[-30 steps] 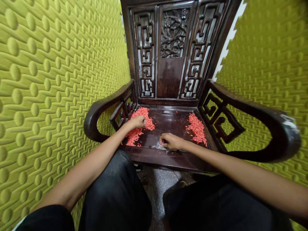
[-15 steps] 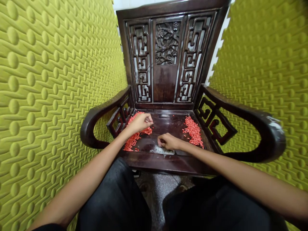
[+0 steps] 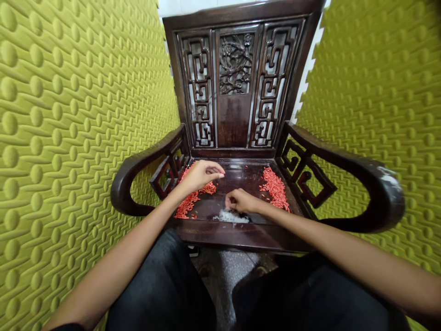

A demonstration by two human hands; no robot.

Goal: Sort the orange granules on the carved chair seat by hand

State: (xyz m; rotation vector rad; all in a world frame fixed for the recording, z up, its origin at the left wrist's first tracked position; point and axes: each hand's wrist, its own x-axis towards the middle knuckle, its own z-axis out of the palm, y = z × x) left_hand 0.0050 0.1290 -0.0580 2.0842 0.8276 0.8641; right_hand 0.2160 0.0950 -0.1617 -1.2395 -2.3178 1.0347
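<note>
My left hand (image 3: pixel 204 174) hovers above the inner edge of the left pile of small red-orange pieces (image 3: pixel 186 207). Its fingers are stretched out, the thumb stands apart from them, and I see nothing held. Close to the seat's front, my right hand (image 3: pixel 241 201) is closed in a pinch beside a small heap of whitish, translucent bits (image 3: pixel 231 217). Whatever its fingertips hold, if anything, is too small to make out. Another pile of red-orange pieces (image 3: pixel 275 188) lies on the right side of the dark wooden seat (image 3: pixel 237 177).
The carved chair back (image 3: pixel 236 119) rises behind the seat. Curved armrests stand on either side, left (image 3: pixel 127 179) and right (image 3: pixel 386 197). Yellow-green textured mats (image 3: pixel 79 115) wall both sides. My dark-trousered knees (image 3: pixel 161 280) are below the front edge.
My left hand has unfolded from a pinch, its fingers and thumb now reaching a little further right. The right hand stays pinched at nearly the same spot. The view has shifted slightly.
</note>
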